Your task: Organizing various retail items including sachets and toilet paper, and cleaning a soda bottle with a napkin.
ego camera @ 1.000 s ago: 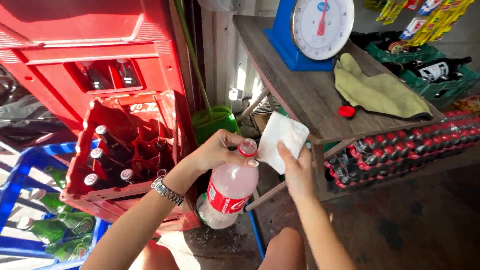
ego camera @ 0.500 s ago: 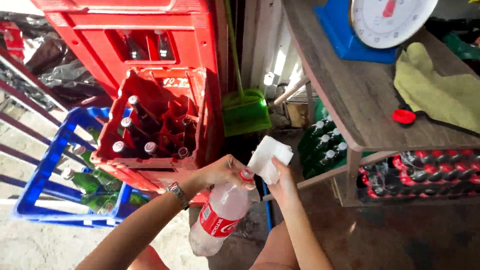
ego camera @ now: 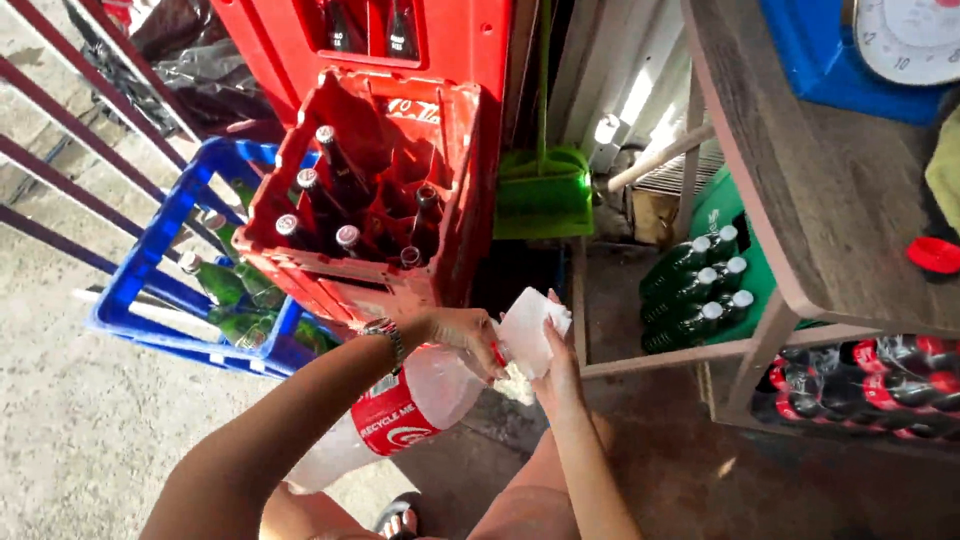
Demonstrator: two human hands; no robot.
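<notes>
My left hand [ego camera: 462, 335] grips the neck of a clear plastic bottle [ego camera: 400, 405] with a red label, tilted so its base points down and left. My right hand [ego camera: 556, 365] holds a white cloth [ego camera: 525, 340] against the bottle's mouth. The bottle's cap is hidden by the cloth and my fingers. A watch sits on my left wrist [ego camera: 385, 332]. Both hands are low in the frame, just in front of a red crate [ego camera: 375, 215] of dark glass bottles.
A blue crate [ego camera: 165, 280] with green bottles lies left of the red one. A green dustpan [ego camera: 540, 190] leans behind. At right, a wooden table [ego camera: 800, 200] carries a blue scale [ego camera: 860, 50]; packs of dark bottles [ego camera: 700, 290] sit beneath it.
The view has swung left and down. My hands and the bottle sank lower in the frame, and the cloth now covers the bottle's mouth more closely.
</notes>
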